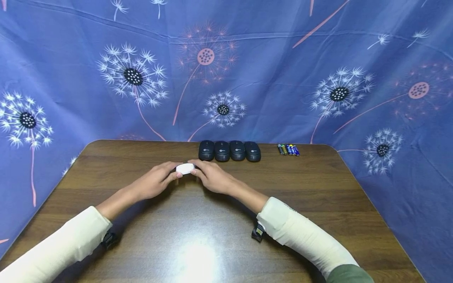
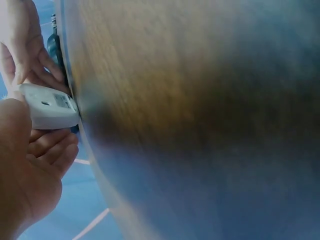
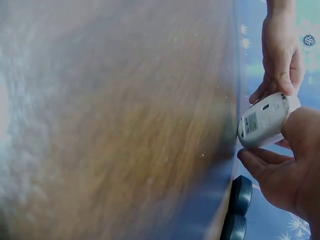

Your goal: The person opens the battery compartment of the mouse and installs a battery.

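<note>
Left hand (image 1: 155,181): half-curled, thumb and fingers pinching one end of the white mouse (image 1: 185,169)
Right hand (image 1: 214,177): same pinch, other end
White mouse: between my hands, over the table (image 1: 318,184)
Underside: current step, I'd guess; next move wants one hand steady imo
Black mice (image 1: 222,151), batteries (image 1: 289,150): further back, rightward

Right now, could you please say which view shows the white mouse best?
The right wrist view: the white mouse shows its label and dark opening most squarely there. The left wrist view shows both more obliquely; the head view, just a small white shape.
</note>
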Demonstrator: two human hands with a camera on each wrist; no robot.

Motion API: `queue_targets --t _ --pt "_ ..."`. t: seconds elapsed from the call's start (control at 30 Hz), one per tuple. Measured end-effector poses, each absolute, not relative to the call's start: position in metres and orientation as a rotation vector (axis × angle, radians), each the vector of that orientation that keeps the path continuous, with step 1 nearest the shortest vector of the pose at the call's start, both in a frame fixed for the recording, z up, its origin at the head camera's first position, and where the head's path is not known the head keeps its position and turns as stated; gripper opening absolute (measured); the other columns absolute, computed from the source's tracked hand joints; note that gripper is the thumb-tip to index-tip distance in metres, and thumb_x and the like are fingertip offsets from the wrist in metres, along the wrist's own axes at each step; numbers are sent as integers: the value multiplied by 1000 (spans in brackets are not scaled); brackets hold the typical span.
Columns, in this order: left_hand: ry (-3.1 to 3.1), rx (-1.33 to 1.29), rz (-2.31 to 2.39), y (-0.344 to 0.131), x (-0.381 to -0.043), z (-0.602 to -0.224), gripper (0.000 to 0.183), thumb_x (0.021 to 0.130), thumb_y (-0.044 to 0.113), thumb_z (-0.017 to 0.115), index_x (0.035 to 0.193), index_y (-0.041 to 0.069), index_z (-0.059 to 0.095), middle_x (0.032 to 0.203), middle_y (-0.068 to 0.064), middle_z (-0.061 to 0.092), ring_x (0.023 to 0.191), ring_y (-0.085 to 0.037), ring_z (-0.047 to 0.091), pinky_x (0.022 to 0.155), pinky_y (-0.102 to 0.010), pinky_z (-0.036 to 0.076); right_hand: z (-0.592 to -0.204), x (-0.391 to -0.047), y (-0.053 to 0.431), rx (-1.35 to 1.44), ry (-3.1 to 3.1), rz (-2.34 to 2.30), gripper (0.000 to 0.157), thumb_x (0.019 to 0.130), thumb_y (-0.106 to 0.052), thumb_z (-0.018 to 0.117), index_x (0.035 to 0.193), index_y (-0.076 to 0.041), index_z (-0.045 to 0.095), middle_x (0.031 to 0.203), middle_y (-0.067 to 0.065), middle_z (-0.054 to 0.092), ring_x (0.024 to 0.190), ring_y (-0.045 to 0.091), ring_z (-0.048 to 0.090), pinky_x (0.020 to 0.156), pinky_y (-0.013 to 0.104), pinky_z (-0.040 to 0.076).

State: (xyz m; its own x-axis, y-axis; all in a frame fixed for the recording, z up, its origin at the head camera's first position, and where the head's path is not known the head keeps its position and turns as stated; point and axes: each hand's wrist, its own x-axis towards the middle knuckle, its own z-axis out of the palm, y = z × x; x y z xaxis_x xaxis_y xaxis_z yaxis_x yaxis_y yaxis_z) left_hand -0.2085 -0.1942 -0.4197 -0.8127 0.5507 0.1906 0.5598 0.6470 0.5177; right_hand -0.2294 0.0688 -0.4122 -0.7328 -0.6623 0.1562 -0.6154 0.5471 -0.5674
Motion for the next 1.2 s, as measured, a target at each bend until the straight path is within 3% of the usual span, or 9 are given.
queue_targets --t 0.17,0.27,0.4,0.53,0.7,0.83,1.07,1.2 --pt "-2808 -904 -934 -192 -208 -419 40 120 22 55 150 -2 64 145 -23 73 136 -42 70 114 -65 60 -416 -231 69 -1037 2669 -1064 36 122 -27 50 152 -11 64 98 8 74 85 12 66 85 33 58" --pt "-2780 -884 -971 -189 -209 -419 32 121 21 54 141 2 70 135 -18 77 129 -37 73 110 -63 62 -429 -240 72 -1004 2645 -1161 39 122 -39 49 145 -14 68 92 2 70 83 10 65 82 31 58" --pt "-2755 -855 -1042 -185 -209 -419 27 122 20 51 128 6 73 117 -8 79 115 -28 75 104 -59 63 -434 -240 73 -915 2577 -1290 42 121 -44 49 139 -14 71 108 3 79 96 10 76 88 26 66" --pt "-2774 -794 -1115 -181 -208 -418 33 123 25 48 126 7 75 110 -4 80 109 -23 74 100 -53 63 -417 -226 71 -764 2402 -1430 36 122 -26 50 138 0 69 130 21 78 117 30 81 103 36 70" --pt "-2815 -706 -1213 -177 -207 -417 39 124 31 46 125 9 78 102 -4 78 97 -20 69 88 -38 58 -416 -222 70 -670 2279 -1520 37 124 -20 45 136 8 66 131 29 75 119 37 80 104 39 71" --pt "-2841 -639 -1298 -174 -206 -415 44 124 33 45 132 3 76 104 -10 81 94 -19 73 83 -31 58 -416 -220 71 -618 2190 -1577 40 124 -20 42 137 12 63 130 32 73 113 34 80 101 37 71" --pt "-2824 -600 -1518 -168 -204 -413 52 125 34 42 147 -6 67 113 -16 84 92 -18 79 88 -32 66 -415 -218 73 -521 2026 -1693 44 125 -19 39 143 17 59 122 32 74 95 17 76 100 40 72" --pt "-2795 -579 -1619 -167 -203 -414 48 121 31 54 152 -4 63 124 -19 80 104 -17 77 88 -27 66 -414 -217 73 -457 1929 -1746 47 125 -20 37 147 17 56 119 31 76 90 13 75 95 36 73"
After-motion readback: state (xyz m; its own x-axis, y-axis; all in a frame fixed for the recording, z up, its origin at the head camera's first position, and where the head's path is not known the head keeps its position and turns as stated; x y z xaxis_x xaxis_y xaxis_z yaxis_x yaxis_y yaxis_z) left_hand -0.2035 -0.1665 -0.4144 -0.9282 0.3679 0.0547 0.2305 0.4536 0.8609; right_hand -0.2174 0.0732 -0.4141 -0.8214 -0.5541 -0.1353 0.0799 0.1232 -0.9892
